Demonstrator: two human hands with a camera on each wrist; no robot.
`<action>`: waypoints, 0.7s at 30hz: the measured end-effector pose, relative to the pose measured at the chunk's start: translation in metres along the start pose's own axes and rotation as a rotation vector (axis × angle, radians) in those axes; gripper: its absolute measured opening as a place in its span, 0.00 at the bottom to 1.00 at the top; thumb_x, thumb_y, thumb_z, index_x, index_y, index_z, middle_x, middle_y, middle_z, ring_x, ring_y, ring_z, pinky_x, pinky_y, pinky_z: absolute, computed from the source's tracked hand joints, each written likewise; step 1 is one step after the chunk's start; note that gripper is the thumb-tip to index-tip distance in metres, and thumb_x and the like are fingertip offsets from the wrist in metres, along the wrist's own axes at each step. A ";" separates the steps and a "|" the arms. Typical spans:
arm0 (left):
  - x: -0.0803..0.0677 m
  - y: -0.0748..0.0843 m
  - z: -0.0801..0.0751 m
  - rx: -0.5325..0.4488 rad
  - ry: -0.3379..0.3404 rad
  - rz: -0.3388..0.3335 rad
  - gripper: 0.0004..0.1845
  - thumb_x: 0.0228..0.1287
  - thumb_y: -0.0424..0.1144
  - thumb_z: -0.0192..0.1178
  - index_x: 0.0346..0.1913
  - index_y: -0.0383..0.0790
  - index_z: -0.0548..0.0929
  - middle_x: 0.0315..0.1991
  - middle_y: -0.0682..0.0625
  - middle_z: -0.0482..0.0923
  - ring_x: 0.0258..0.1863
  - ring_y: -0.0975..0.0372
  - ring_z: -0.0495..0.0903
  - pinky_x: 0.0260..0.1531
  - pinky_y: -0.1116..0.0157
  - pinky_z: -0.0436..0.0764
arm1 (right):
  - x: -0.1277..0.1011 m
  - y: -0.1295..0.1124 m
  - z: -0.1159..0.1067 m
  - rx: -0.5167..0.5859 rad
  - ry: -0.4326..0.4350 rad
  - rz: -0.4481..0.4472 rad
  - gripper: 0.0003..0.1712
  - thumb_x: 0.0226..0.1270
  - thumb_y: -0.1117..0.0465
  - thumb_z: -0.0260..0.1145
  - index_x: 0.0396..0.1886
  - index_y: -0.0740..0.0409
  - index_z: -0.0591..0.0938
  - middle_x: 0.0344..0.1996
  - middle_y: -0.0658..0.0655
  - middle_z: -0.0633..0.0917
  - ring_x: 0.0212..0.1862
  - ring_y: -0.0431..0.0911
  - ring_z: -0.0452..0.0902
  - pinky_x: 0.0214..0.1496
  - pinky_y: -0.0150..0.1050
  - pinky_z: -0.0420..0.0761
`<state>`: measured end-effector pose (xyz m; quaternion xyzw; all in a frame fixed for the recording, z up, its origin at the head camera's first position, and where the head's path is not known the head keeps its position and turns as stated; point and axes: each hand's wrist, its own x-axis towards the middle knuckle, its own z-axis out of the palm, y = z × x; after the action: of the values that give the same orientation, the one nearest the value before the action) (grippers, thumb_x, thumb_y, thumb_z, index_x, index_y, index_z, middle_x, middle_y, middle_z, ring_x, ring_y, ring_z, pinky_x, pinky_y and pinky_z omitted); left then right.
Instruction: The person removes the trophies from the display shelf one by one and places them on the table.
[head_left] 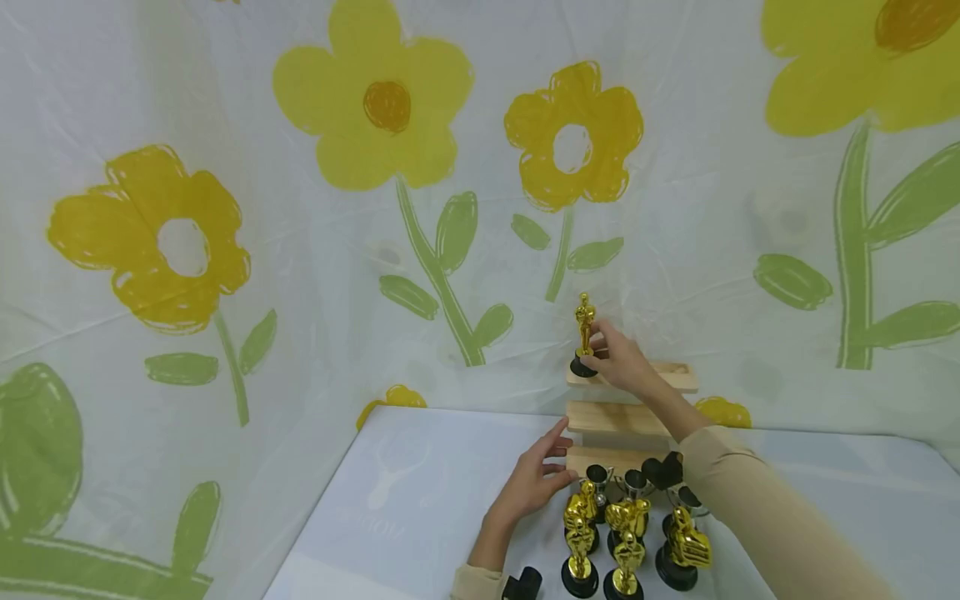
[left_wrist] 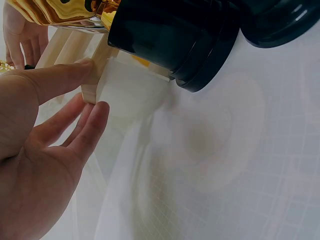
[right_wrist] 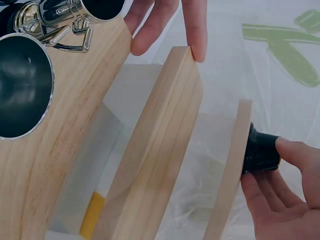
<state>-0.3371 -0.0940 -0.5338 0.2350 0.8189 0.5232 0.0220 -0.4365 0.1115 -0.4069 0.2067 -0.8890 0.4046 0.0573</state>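
My right hand [head_left: 621, 360] grips a golden figurine trophy [head_left: 584, 318] with a round black base. It stands upright at the left end of the stand's top board. In the right wrist view, thumb and fingers are around the black base [right_wrist: 263, 150], which is against the top board [right_wrist: 229, 185]. My left hand [head_left: 527, 477] is at the left end of the three-tier wooden stand [head_left: 615, 417]. In the left wrist view its thumb and fingertips pinch a board's end [left_wrist: 90, 92]; other fingers touch the middle board [right_wrist: 165, 125] in the right wrist view.
Several gold trophies [head_left: 628, 554] on black bases crowd the table before the stand. Silver cups [head_left: 597, 475] stand behind them, close to the lowest board [head_left: 600, 458]. The white table [head_left: 375, 500] meets a flower-printed cloth [head_left: 315, 333] at the back.
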 end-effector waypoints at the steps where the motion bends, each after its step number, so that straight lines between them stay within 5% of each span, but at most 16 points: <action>1: 0.000 -0.001 0.000 0.002 0.000 -0.001 0.43 0.65 0.37 0.64 0.78 0.58 0.53 0.63 0.42 0.74 0.60 0.53 0.77 0.55 0.69 0.81 | 0.000 0.000 0.000 -0.001 -0.001 0.002 0.25 0.70 0.63 0.63 0.61 0.63 0.65 0.54 0.75 0.79 0.57 0.67 0.78 0.53 0.58 0.83; 14: 0.000 0.000 0.001 0.000 0.007 -0.020 0.43 0.64 0.36 0.65 0.77 0.57 0.55 0.62 0.43 0.74 0.60 0.55 0.77 0.54 0.70 0.81 | 0.002 0.002 0.002 -0.033 -0.006 -0.019 0.22 0.70 0.64 0.63 0.58 0.63 0.66 0.52 0.76 0.81 0.56 0.66 0.80 0.53 0.59 0.82; 21: 0.000 -0.001 0.002 0.001 0.003 -0.017 0.43 0.64 0.37 0.65 0.77 0.57 0.54 0.63 0.42 0.74 0.60 0.54 0.77 0.54 0.68 0.82 | 0.002 0.001 0.000 -0.056 -0.010 -0.027 0.21 0.70 0.64 0.63 0.57 0.64 0.66 0.53 0.76 0.81 0.55 0.66 0.79 0.60 0.66 0.74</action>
<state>-0.3371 -0.0926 -0.5351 0.2271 0.8211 0.5231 0.0252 -0.4383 0.1117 -0.4068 0.2189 -0.8974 0.3778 0.0638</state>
